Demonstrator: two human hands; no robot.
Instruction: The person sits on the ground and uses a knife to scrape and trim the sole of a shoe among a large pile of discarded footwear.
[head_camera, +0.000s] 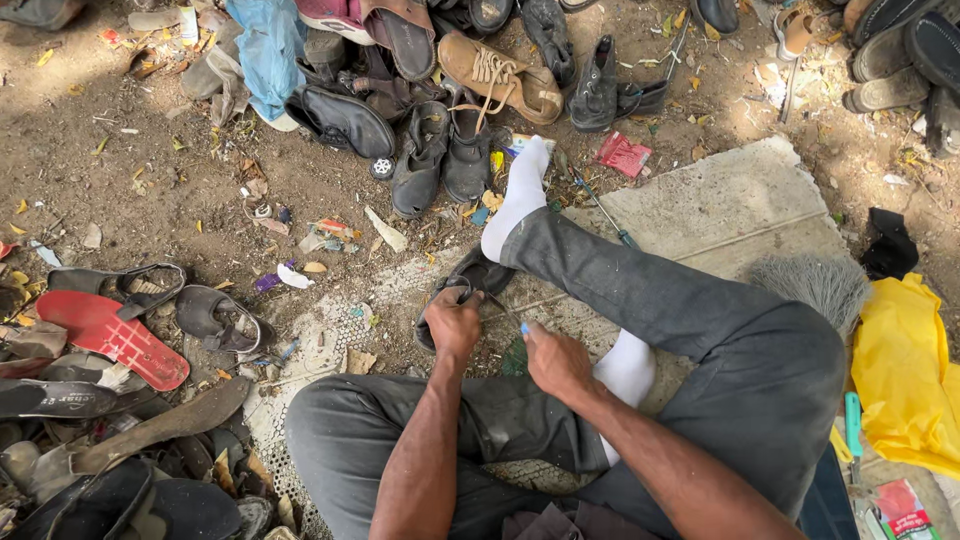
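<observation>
A black shoe (462, 290) is held down on the ground between the crossed legs, right by the white sock (520, 195) of the stretched-out foot. It's gripped by the left hand (453, 325), fingers curled closed over its edge. The right hand (555, 360) is closed too, wrapped around a small tool with a blue tip (524, 328) that's kept just beside the shoe; what kind of tool can't be made out. A thin stick (520, 308) is laid across the ground between the two hands. Pretty crowded all around: a heap of shoes (450, 90) is piled just past the sock, a red sole (110, 338) and more sandals are scattered on the left, and a brush (815, 285) and yellow cloth (905, 375) are parked on the right next to the stone slab (715, 200). Scraps and litter are spread everywhere on the dirt.
</observation>
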